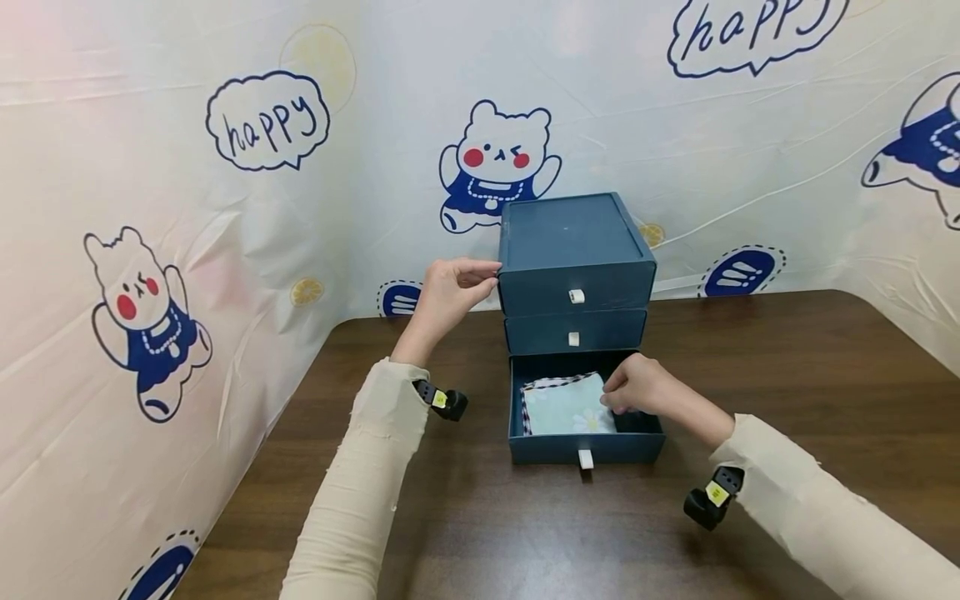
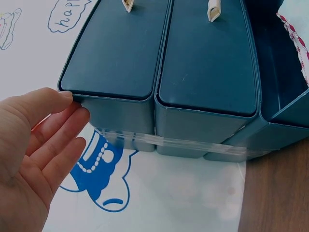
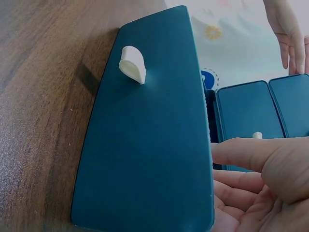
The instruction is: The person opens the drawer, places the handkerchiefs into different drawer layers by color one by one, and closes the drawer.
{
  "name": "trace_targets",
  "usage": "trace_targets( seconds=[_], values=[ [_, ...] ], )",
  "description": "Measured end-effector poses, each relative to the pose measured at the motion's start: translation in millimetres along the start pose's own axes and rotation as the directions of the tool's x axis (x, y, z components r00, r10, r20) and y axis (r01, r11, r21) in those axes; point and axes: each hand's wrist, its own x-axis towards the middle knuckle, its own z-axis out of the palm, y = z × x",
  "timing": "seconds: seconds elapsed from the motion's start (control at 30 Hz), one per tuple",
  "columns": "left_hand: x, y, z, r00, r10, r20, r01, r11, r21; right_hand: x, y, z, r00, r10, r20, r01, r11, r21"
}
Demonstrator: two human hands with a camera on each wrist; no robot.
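Drawer unit (image 1: 573, 250): dark blue, three tiers, standing at the far middle of the wooden table (image 1: 787, 375).
Bottom drawer (image 1: 585, 446): pulled out toward the near side.
Cloth (image 1: 562, 404): light blue, folded, lying inside that drawer.
Left hand (image 1: 450, 292): fingers straight and together, tips against the unit's top left corner.
Right hand (image 1: 645, 387): fingers curled down onto the cloth's right edge; whether they pinch it, cannot tell.

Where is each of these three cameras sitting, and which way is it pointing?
Head: worn up high, looking forward and down at the drawer box; both forearms and hands show.
Left wrist: low beside the box's left side; the left hand touches its corner.
Right wrist: near the table, facing the open bottom drawer's front; the right hand shows.
All three views show the box.
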Motion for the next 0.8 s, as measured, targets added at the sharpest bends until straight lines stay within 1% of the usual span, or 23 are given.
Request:
trace_targets(
  seconds=[0.33,0.57,0.8],
  values=[
    [0.7,-0.6,0.2,1.0,0.004,-0.002,-0.004,1.0,0.005,-9.9,-8,-8,0.998,-0.055,0.01,0.055,0.998,0.003],
    [1.5,-0.6,0.2,1.0,0.012,-0.002,-0.012,1.0,0.002,-19.7,-14,-17,0.994,-0.108,0.003,0.108,0.994,-0.02],
    [0.0,0.5,-0.9,1.0,-0.004,0.002,0.004,1.0,0.001,-30.1,-17,-21,0.988,-0.156,0.016,0.156,0.987,-0.02]
  ],
)
